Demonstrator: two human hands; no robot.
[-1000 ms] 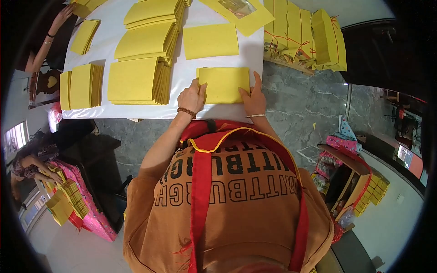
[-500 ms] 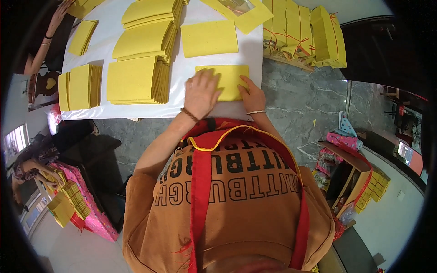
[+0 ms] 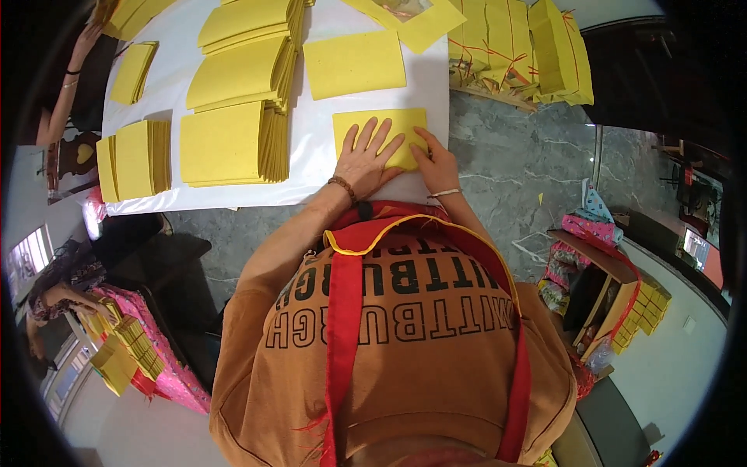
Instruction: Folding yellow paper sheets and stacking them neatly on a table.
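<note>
A folded yellow paper sheet [image 3: 403, 122] lies near the front right corner of the white-covered table. My left hand [image 3: 366, 158] rests flat on it, palm down, fingers spread over its middle. At the paper's right edge, my right hand [image 3: 437, 162] touches it with thumb and fingertips, the fingers apart and slightly bent. Just beyond is another flat yellow paper piece [image 3: 355, 65]. To the left of my hands, a fanned stack of folded yellow papers [image 3: 222, 144] stands in front of a second stack [image 3: 232, 71].
Smaller yellow bundles [image 3: 140, 159] sit at the table's left. Another person's arm [image 3: 70, 86] reaches in at the far left. Tied yellow paper bags [image 3: 498, 35] stand beyond the table's right side. A wooden shelf [image 3: 599, 257] is behind me on the right.
My left hand has slid right across the folded paper and now lies flat with fingers spread. My right hand stays at the paper's right edge.
</note>
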